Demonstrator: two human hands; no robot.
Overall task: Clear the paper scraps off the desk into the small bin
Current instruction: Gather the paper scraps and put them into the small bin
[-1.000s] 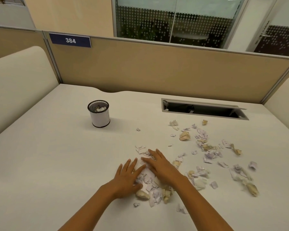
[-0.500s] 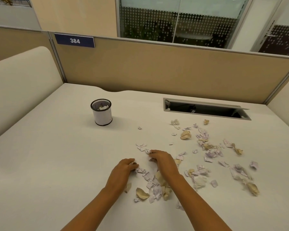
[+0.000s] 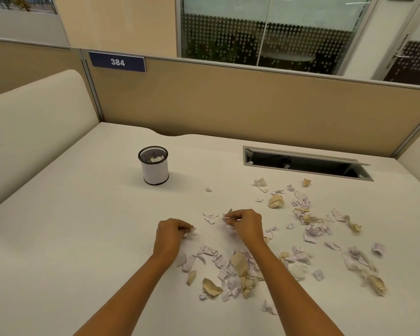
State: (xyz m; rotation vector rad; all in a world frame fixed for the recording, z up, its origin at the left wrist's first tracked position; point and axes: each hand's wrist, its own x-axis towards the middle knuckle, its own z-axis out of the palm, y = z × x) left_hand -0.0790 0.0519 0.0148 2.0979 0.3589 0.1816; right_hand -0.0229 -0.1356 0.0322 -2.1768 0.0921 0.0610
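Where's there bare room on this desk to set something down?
Bare: the desk left of the left hand, from the small bin to the near edge; also between bin and cable slot. Crowded: paper scraps, from that hand rightward.

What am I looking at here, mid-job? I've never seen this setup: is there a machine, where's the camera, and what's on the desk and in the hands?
There is no machine: a person works with two bare hands. The view comes from one wide camera worn on their head, looking forward and down, so both arms enter from the bottom. Paper scraps, white and tan, lie loose on the desk, mostly near and to the right of the hands. The left hand and the right hand each have fingers curled round a few scraps. The small bin stands upright further back on the left, with some paper already inside. Behind are an open cable slot and a partition with a sign reading 384.
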